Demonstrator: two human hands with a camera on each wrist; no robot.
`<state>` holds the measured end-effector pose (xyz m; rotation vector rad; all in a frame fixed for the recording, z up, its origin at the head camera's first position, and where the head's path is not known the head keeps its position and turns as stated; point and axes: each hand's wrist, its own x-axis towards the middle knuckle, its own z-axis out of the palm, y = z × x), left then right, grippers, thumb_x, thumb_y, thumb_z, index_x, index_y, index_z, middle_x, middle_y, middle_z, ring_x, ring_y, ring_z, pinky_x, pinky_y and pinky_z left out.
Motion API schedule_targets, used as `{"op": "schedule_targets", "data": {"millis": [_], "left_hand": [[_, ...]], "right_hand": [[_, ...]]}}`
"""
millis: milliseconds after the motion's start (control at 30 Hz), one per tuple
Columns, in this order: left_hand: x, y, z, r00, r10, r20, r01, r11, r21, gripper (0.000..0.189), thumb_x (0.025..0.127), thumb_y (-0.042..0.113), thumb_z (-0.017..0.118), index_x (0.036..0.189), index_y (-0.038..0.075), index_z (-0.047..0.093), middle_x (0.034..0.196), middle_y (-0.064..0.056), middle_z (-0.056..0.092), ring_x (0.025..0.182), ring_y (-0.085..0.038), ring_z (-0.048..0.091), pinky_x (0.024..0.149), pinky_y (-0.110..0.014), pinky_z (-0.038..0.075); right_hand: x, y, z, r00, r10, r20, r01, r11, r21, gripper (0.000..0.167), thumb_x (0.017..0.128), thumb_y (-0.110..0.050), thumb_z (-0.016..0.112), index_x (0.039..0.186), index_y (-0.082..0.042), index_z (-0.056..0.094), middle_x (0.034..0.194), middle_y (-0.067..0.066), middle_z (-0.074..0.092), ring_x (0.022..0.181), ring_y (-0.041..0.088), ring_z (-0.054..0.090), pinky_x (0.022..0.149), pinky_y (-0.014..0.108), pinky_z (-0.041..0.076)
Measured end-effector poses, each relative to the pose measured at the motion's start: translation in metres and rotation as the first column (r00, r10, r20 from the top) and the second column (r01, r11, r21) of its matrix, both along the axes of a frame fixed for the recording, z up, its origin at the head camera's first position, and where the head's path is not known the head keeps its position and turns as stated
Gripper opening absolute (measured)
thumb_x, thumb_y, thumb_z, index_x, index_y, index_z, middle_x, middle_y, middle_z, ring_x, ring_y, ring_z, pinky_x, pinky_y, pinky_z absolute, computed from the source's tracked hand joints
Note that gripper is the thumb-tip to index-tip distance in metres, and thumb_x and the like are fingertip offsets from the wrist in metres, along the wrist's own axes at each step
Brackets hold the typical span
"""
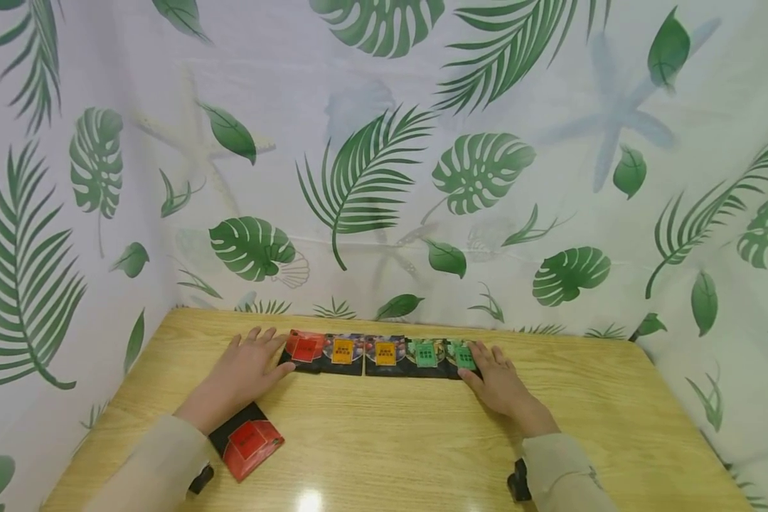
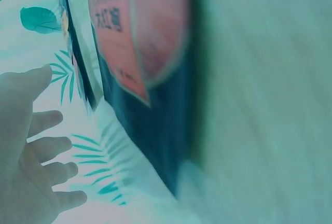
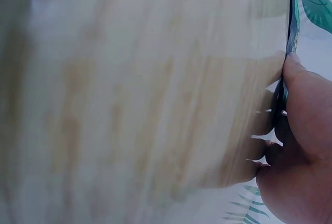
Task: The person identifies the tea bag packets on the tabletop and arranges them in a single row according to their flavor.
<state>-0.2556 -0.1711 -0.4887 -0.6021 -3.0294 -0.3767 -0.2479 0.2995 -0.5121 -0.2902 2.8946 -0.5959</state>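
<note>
Several flat black packets lie side by side in a row on the table. The left end is a packet with a red label [image 1: 304,350], then two with orange labels [image 1: 343,352], then two with green labels [image 1: 426,354]. My left hand [image 1: 251,366] is at the row's left end, fingers spread, thumb tip right at the red packet's edge. At the other end, my right hand [image 1: 500,380] touches the last green packet [image 1: 464,357] with thumb and fingertips at its edge. Another red-labelled packet [image 1: 248,441] lies askew, partly hidden beneath my left forearm.
The wooden table [image 1: 390,441] ends at the back against a white cloth [image 1: 384,277] printed with green leaves. More of this cloth hangs along the left and right sides. Dark bands sit at both sleeve cuffs.
</note>
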Motion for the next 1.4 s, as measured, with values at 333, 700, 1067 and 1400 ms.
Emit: {"op": "schedule_targets", "data": {"millis": [333,700,1067,1400], "left_hand": [[0.039,-0.027,-0.002,1.000,-0.023,-0.011,0.024,0.999,0.040,0.057,0.103,0.042,0.066,0.147,0.005,0.061,0.153,-0.029,0.055,0.142,-0.058,0.046,0.110,-0.080,0.036],[0.083,-0.042,-0.001,0.993,-0.062,0.100,0.054,0.995,0.081,0.061,0.097,0.050,0.072,0.146,0.014,0.064,0.149,-0.016,0.063,0.140,-0.054,0.051,0.110,-0.078,0.038],[0.096,-0.050,-0.009,0.986,-0.075,0.151,0.058,0.992,0.111,0.066,0.095,0.052,0.074,0.146,0.011,0.064,0.149,-0.017,0.062,0.139,-0.055,0.052,0.105,-0.079,0.042],[0.087,-0.049,-0.012,0.995,-0.029,0.100,0.022,0.998,0.066,0.066,0.097,0.053,0.070,0.146,0.009,0.064,0.149,-0.029,0.058,0.140,-0.058,0.050,0.106,-0.080,0.040]], "right_hand": [[0.002,0.000,0.000,1.000,0.005,-0.013,-0.005,1.000,0.007,0.075,0.113,-0.043,0.045,0.166,0.004,0.020,0.172,0.031,0.015,0.157,0.060,0.007,0.124,0.076,0.009],[0.002,-0.002,0.005,1.000,0.013,-0.004,-0.013,1.000,0.004,0.074,0.114,-0.041,0.045,0.166,0.004,0.019,0.172,0.032,0.014,0.157,0.060,0.005,0.124,0.077,0.008],[0.005,-0.002,0.008,1.000,0.007,0.004,-0.007,1.000,0.001,0.073,0.114,-0.038,0.045,0.166,0.004,0.018,0.172,0.032,0.013,0.157,0.060,0.004,0.124,0.077,0.007],[0.000,0.002,-0.001,1.000,0.018,-0.018,-0.018,1.000,-0.014,0.075,0.113,-0.042,0.045,0.166,0.005,0.019,0.172,0.033,0.014,0.156,0.061,0.005,0.123,0.079,0.007]]}}
